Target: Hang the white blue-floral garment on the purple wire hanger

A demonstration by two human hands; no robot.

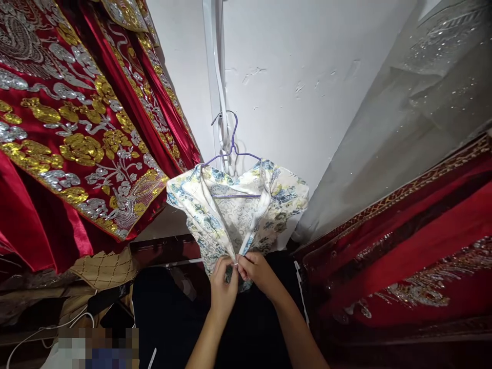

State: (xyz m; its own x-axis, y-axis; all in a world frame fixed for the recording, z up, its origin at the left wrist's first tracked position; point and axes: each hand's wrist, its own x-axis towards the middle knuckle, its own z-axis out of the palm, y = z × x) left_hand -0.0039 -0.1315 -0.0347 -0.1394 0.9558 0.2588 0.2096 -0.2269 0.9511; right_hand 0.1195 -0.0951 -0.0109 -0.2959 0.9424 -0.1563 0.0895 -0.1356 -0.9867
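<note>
A white short-sleeved shirt (207, 205) with blue and yellow flowers hangs on a purple wire hanger (234, 136). The hanger's hook is caught on a white strap (220, 66) against the wall. Low on the shirt's front, where its two edges meet, my left hand (224, 277) pinches the left edge. My right hand (255, 271) grips the right edge close beside it, fingers nearly touching the left ones. Any button between my fingertips is too small to make out. The shirt's lower part is partly hidden behind my hands.
Red satin garments (88, 128) with gold and silver sequins hang at the left. On the right are a sheer, sparkling pale fabric (369, 128) and a red beaded garment (403, 256). A white cable (57, 326) and a tan quilted item (105, 269) lie at lower left.
</note>
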